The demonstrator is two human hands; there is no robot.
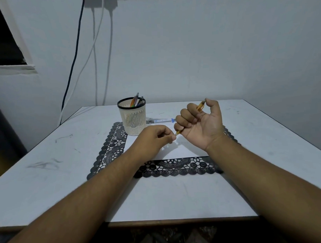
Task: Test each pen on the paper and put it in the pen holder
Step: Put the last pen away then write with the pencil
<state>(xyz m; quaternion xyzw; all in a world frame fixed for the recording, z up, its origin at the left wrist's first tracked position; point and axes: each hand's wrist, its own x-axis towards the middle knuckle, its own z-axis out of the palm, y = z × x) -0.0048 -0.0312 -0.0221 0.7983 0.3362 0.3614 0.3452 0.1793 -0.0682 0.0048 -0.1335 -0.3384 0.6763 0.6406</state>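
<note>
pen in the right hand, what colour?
Orange, translucent-looking pen, head view.

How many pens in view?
5 visible: three standing in the pen holder, an orange pen held in the right hand, one blue-capped pen lying behind the holder. Others may be hidden.

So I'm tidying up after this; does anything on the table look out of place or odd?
One pen with a blue end lies loose on the table behind the pen holder. The tabletop also carries dark scuff marks on its left side. The paper and the lace mat lie flat; nothing is spilled.
</note>
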